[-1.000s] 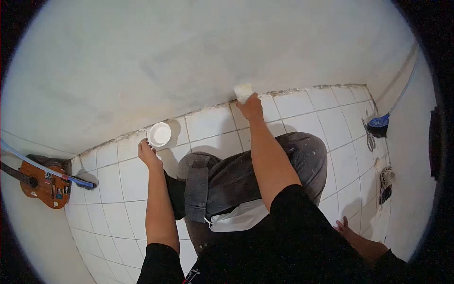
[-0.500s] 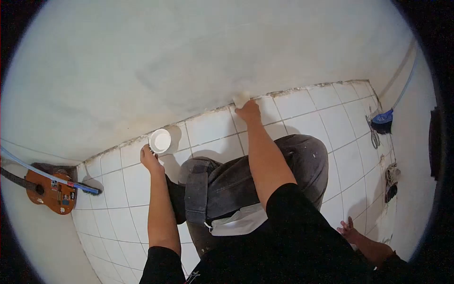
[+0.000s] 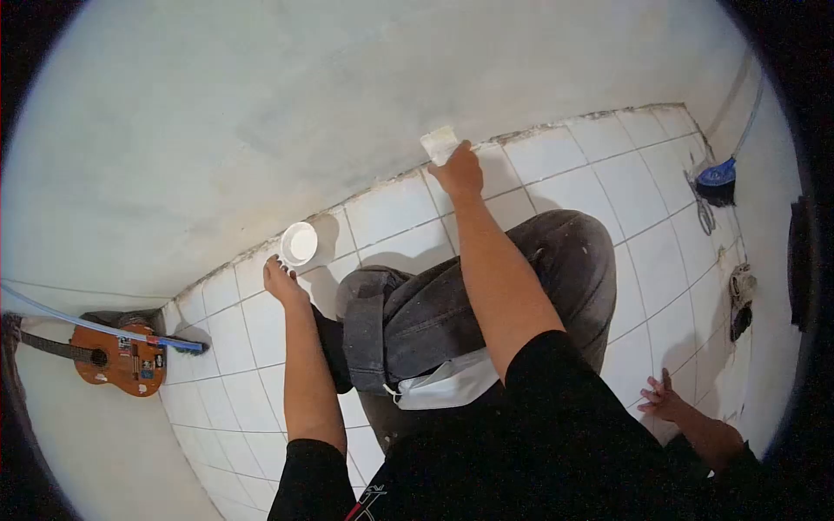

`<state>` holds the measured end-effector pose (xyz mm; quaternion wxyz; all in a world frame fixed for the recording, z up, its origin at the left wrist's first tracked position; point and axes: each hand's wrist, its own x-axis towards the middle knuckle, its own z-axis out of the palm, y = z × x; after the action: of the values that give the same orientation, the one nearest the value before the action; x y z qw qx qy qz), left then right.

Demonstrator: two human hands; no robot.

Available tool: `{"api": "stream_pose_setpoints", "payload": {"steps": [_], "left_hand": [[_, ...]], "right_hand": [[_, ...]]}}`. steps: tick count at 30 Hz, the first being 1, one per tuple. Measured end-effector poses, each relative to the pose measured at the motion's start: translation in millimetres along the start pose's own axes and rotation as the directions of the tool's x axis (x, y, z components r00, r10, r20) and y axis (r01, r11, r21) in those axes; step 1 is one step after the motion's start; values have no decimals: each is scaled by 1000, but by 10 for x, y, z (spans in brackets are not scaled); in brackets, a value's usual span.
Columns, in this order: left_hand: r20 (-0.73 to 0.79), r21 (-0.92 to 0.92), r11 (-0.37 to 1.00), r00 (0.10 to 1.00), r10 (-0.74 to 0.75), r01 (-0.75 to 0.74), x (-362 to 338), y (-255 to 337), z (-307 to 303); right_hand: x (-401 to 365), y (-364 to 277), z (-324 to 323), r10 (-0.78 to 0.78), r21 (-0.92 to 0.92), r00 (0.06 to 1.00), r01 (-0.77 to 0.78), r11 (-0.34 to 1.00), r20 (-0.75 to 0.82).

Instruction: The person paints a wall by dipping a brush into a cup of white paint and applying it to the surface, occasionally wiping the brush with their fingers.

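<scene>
My right hand (image 3: 460, 174) is closed on a pale flat scraper (image 3: 440, 144), which lies against the wall (image 3: 347, 95) just above the rough joint with the floor. A round white cup (image 3: 299, 244) with white stuff inside is at my left hand (image 3: 285, 283), near the foot of the wall. The fingers of my left hand are curled at the cup's lower rim. A white mask-like cloth (image 3: 445, 382) rests on my lap.
White floor tiles (image 3: 391, 208) run along the wall. A guitar (image 3: 122, 358) and a blue brush (image 3: 178, 345) are at left. At right are a blue broom (image 3: 718, 175), scissors (image 3: 704, 213), a dark cloth (image 3: 741, 304) and another person's hand (image 3: 662, 401).
My right hand and the scraper have moved up the wall, away from the joint. The camera view has shifted slightly. My left hand stays by the cup.
</scene>
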<state>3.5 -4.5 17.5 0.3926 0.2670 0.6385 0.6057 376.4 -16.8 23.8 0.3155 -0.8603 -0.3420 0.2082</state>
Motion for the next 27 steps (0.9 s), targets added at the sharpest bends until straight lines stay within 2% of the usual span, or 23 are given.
{"api": "stream_pose_setpoints", "payload": {"steps": [5, 7, 8, 13, 17, 19, 21, 23, 27], "left_hand": [[16, 24, 1000, 1000, -9, 9, 72, -53, -2], [59, -5, 1000, 998, -25, 25, 6, 16, 42], [24, 26, 999, 999, -37, 36, -39, 41, 73], [38, 54, 998, 998, -43, 41, 30, -26, 56], [59, 43, 999, 998, -24, 22, -15, 9, 63], [81, 55, 998, 996, -33, 28, 56, -49, 35], [59, 54, 998, 998, -27, 24, 67, -56, 21], [100, 41, 999, 995, -17, 13, 82, -84, -18], [70, 17, 1000, 998, -7, 6, 47, -34, -13]], "right_hand": [[106, -14, 15, 68, -66, 996, -65, 996, 57], [170, 7, 109, 93, -65, 995, -92, 994, 23], [189, 26, 153, 94, -64, 995, -92, 994, 29], [204, 60, 170, 140, -162, 981, -119, 980, 131], [137, 57, 129, 182, -167, 976, -161, 973, 119], [171, 136, 161, 209, -184, 952, -169, 968, 223], [232, 190, 202, 170, -126, 962, -146, 981, 213], [191, 122, 168, 250, -94, 945, -235, 967, 211], [158, 112, 123, 196, -87, 956, -181, 980, 217]]}}
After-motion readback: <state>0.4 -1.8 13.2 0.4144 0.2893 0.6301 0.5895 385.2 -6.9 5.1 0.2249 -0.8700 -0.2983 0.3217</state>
